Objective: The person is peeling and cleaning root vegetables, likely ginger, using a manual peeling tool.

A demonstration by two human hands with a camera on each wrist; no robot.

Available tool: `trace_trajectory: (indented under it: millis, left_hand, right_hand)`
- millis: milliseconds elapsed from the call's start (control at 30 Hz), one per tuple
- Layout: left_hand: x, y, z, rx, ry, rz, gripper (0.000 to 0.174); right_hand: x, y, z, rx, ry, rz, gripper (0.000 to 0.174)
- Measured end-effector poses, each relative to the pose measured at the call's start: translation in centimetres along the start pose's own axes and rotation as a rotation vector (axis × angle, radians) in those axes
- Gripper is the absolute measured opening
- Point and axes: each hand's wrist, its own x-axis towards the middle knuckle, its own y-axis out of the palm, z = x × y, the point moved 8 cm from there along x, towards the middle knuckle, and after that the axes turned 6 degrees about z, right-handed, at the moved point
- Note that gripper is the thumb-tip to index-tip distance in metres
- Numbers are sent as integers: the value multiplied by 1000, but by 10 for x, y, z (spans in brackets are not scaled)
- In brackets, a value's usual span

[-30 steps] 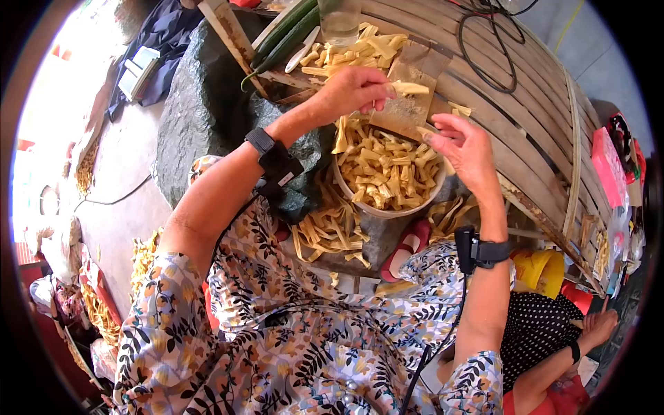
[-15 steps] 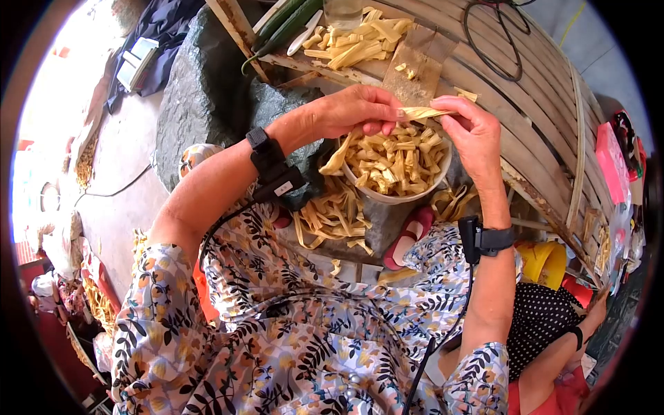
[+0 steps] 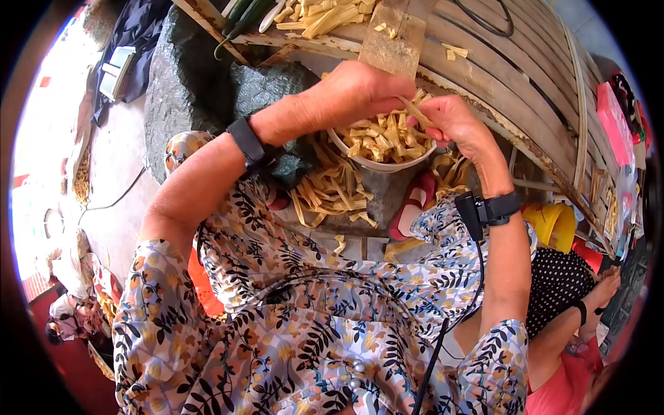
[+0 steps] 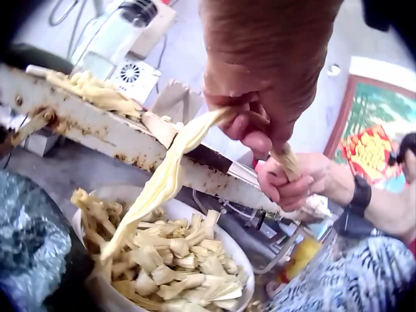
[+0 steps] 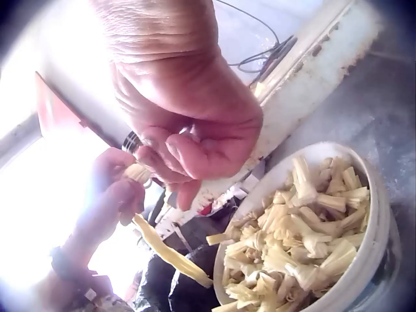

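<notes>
Both hands meet above the tub. My left hand grips a pale yellow strip; in the left wrist view its long end hangs down from the curled fingers of the left hand to the tub's edge. My right hand pinches the short end, close against the left fingertips. In the right wrist view the right hand has curled fingers beside the left hand. The white tub holds many folded, knotted yellow pieces.
A slatted wooden surface with a rusty edge carries a board, a pile of strips and green cucumbers. Loose strips lie left of the tub. A yellow bucket and another person's arm are at right.
The hands have come together over the tub, and the strip stretched between them half a second ago is now bunched at their fingertips. The tub and bench sit higher in the head view.
</notes>
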Motion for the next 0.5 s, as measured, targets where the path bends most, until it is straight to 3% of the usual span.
trace_trajectory:
  millis: [33, 100, 167, 233, 267, 300, 333, 467, 500]
  left_hand:
    - [-1, 1, 7, -62, -28, 22, 16]
    - [-5, 13, 33, -481, -305, 235, 15]
    - [-7, 13, 45, -781, -358, 219, 18]
    - [-8, 17, 49, -820, -339, 148, 27]
    - [-10, 26, 54, -928, -416, 157, 29]
    - [-11, 34, 53, -1032, -490, 160, 31]
    - [-9, 45, 47, -1272, -411, 105, 33]
    - [-8, 73, 12, -1754, -214, 399, 44]
    - [-9, 78, 5, -1900, -182, 434, 43]
  right_hand:
    - [-1, 6, 0, -6, -9, 37, 26]
    - [-15, 31, 18, 147, -157, 192, 26]
    - [-31, 56, 48, 289, -364, 414, 29]
    - [-38, 50, 70, 388, -518, 327, 35]
    - [-32, 39, 70, 488, -535, 317, 40]
    - [-29, 23, 70, 445, -604, 170, 41]
    - [-29, 13, 71, 411, -612, 95, 39]
    - [-25, 10, 66, -4, -558, -216, 35]
    - [-24, 14, 65, 60, -518, -198, 33]
